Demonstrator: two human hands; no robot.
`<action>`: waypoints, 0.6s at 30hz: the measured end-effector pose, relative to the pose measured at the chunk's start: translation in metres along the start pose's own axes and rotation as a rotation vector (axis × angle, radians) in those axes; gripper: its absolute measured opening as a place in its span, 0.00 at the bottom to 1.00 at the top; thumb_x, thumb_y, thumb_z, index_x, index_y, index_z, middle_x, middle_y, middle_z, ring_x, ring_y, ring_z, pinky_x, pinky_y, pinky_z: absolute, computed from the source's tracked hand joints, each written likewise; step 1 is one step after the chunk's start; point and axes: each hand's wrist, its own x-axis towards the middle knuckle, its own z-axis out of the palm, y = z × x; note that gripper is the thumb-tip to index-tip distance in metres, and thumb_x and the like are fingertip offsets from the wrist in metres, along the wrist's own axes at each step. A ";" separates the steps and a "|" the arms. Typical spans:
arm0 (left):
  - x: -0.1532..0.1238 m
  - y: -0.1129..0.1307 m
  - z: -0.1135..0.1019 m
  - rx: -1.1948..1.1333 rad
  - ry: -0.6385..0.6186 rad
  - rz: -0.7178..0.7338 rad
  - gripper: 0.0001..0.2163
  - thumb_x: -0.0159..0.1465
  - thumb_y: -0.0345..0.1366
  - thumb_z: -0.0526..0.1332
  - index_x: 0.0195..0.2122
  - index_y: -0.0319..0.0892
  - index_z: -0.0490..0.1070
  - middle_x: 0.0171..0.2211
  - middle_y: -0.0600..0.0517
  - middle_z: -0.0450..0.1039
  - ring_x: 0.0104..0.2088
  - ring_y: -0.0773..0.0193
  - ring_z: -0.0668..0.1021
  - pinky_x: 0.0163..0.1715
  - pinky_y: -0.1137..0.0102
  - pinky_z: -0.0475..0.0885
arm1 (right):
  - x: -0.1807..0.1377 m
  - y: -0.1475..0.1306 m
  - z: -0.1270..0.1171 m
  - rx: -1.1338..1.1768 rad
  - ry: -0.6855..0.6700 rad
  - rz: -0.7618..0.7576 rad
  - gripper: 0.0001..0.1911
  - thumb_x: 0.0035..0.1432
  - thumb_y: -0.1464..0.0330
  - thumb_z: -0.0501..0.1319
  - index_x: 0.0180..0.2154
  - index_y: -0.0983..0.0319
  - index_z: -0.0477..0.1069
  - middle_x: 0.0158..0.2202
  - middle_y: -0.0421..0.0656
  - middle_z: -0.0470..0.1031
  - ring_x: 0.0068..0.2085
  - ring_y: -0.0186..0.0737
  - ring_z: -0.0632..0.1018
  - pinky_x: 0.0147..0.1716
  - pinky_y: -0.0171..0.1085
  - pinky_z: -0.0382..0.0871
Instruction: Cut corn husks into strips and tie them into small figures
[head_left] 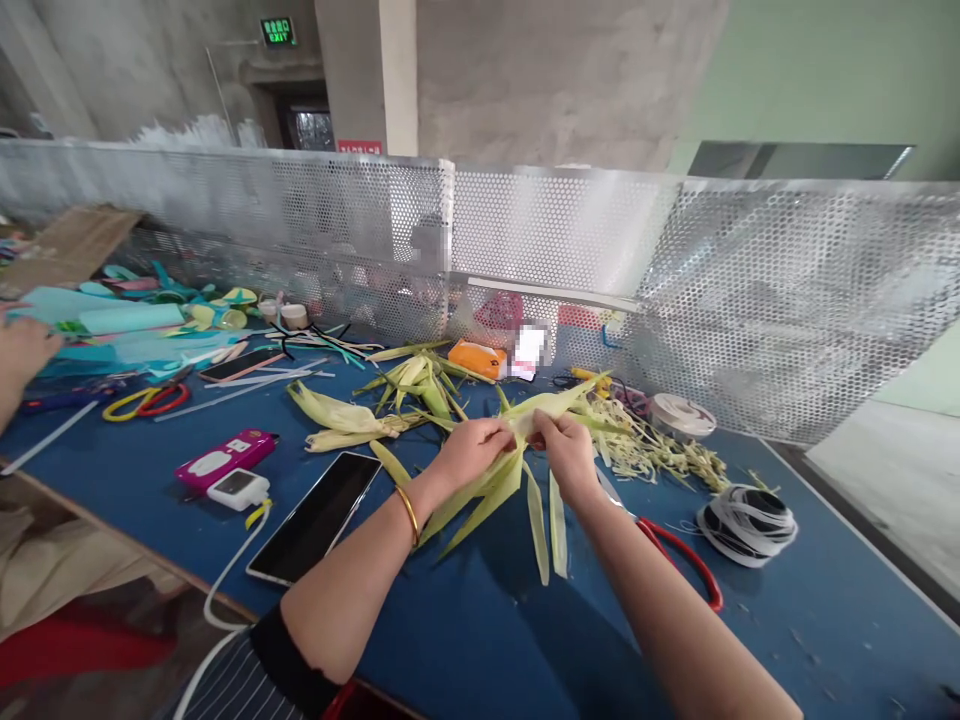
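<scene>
Husk: the husk (pixel 517 470) is up between your two hands, in front of you over the near middle of the desk (pixel 450 640), its long strips fanning out both ways and hanging toward you.
Left hand: your left hand (pixel 471 452) is pinched on the husk with thumb and fingers; too hard a tug could split it along the grain.
Right hand: your right hand (pixel 568 455) is pinched on it too, just beside the left; if either grip slackens, the layers could slide apart at the crossing.
Hanging strips: two narrow ones dangle below the right hand and could catch or fold under as you turn the piece.
Scissors: the red scissors (pixel 694 565) lie partly behind your right forearm, blade toward the husk; a careless sweep could nick a strip or your arm.
Spool: the spool (pixel 748 527) shows loose thread on its near side of the scissors, which could snag on the handles.
Loose husks: the loose husks (pixel 420 385) lie close beyond your left hand, so their tips could tangle with yours.
Phone: the phone (pixel 319 520) lies near your left forearm; an elbow swing could shove it toward the edge.
</scene>
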 end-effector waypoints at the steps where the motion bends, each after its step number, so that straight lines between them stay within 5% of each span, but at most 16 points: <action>1: 0.000 -0.004 0.002 -0.049 -0.034 -0.081 0.13 0.63 0.42 0.58 0.28 0.39 0.75 0.29 0.50 0.77 0.33 0.60 0.78 0.35 0.70 0.70 | 0.001 0.001 -0.001 -0.025 0.010 -0.016 0.21 0.52 0.52 0.61 0.22 0.63 0.71 0.19 0.42 0.73 0.23 0.38 0.72 0.25 0.36 0.66; 7: 0.002 -0.021 0.010 -0.571 0.017 -0.440 0.21 0.60 0.54 0.61 0.29 0.37 0.75 0.28 0.47 0.78 0.29 0.64 0.79 0.32 0.71 0.71 | -0.018 -0.008 0.000 -0.190 -0.098 -0.210 0.12 0.57 0.63 0.59 0.27 0.61 0.74 0.28 0.43 0.74 0.31 0.40 0.75 0.33 0.36 0.68; 9: 0.001 -0.023 0.011 -0.641 0.030 -0.516 0.22 0.55 0.55 0.66 0.26 0.36 0.74 0.23 0.49 0.75 0.24 0.65 0.77 0.28 0.71 0.70 | -0.037 -0.012 0.004 -0.432 -0.249 -0.453 0.09 0.57 0.72 0.57 0.31 0.60 0.76 0.34 0.44 0.75 0.35 0.40 0.75 0.36 0.36 0.67; 13: 0.002 -0.027 0.016 -0.640 0.073 -0.572 0.13 0.51 0.39 0.72 0.23 0.37 0.70 0.18 0.53 0.70 0.19 0.69 0.72 0.22 0.73 0.66 | -0.074 -0.012 0.002 -1.019 -0.460 -0.873 0.17 0.57 0.80 0.53 0.44 0.62 0.74 0.42 0.49 0.75 0.36 0.42 0.76 0.34 0.37 0.67; 15: 0.003 -0.030 0.017 -0.616 0.105 -0.600 0.10 0.54 0.34 0.69 0.23 0.37 0.69 0.18 0.53 0.70 0.19 0.69 0.73 0.23 0.73 0.67 | -0.085 -0.009 -0.014 -1.128 -0.443 -0.869 0.19 0.57 0.80 0.53 0.47 0.61 0.72 0.44 0.49 0.75 0.37 0.43 0.76 0.35 0.38 0.67; 18: 0.005 -0.034 0.017 -0.582 0.135 -0.647 0.08 0.59 0.32 0.64 0.24 0.38 0.68 0.18 0.53 0.70 0.19 0.69 0.73 0.23 0.73 0.67 | -0.092 0.003 -0.060 -1.335 -0.210 -0.590 0.10 0.60 0.75 0.55 0.41 0.62 0.72 0.40 0.52 0.75 0.35 0.45 0.77 0.30 0.39 0.66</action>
